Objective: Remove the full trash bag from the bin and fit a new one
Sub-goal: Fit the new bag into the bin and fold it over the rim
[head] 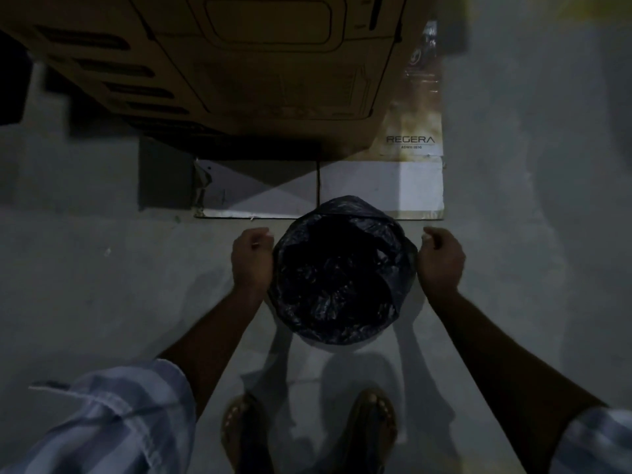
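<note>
A dim grey concrete floor fills the view, with a large cardboard box at 12 o'clock and a flattened sheet of cardboard, printed with the word REGERA, lying just beyond the centre. The bin stands at the middle of the frame, only a pale sliver of its wall showing beneath the black trash bag, whose crinkled edge is folded out over the rim and whose mouth gapes open. The left hand sits at 9 o'clock of the bin with fingers curled against the bag's edge; the right hand mirrors it at 3 o'clock, fingers curled likewise. Whether either hand actually pinches the plastic I cannot tell. Striped sleeves and sandalled feet sit toward 6 o'clock.
</note>
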`<action>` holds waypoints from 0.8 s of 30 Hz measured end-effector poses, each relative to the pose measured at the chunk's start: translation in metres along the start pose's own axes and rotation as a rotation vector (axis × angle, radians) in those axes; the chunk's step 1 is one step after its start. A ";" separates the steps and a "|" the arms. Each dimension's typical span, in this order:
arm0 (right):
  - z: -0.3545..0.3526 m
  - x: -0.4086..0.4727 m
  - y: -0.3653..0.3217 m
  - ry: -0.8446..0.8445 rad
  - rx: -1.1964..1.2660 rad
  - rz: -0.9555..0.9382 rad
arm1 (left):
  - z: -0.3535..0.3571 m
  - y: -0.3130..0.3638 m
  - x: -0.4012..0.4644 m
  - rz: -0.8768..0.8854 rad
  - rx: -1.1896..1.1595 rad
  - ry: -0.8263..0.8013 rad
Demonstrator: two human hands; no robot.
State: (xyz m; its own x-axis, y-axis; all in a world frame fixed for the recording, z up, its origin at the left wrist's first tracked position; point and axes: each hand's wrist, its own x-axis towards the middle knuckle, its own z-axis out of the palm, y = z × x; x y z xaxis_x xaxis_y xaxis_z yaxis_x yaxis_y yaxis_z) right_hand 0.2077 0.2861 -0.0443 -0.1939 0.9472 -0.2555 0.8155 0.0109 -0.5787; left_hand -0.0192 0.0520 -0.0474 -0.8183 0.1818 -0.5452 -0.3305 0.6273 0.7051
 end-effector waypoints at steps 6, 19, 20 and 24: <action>0.019 0.012 -0.060 -0.294 0.052 -0.530 | 0.031 0.047 0.011 0.236 0.021 -0.271; 0.033 0.038 -0.081 -0.572 0.010 -0.392 | 0.030 0.044 0.039 0.297 0.115 -0.252; 0.034 0.039 -0.080 -0.548 0.018 -0.391 | 0.030 0.044 0.039 0.304 0.119 -0.256; 0.043 0.045 -0.092 -0.450 0.105 -0.277 | 0.034 0.044 0.044 0.275 0.138 -0.221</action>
State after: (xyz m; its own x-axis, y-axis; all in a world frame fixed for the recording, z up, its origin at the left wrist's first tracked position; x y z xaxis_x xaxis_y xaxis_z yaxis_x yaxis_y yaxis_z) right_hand 0.1001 0.3141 -0.0359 -0.6270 0.6824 -0.3757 0.6466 0.1868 -0.7396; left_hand -0.0540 0.1138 -0.0558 -0.7416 0.5068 -0.4396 -0.0342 0.6259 0.7791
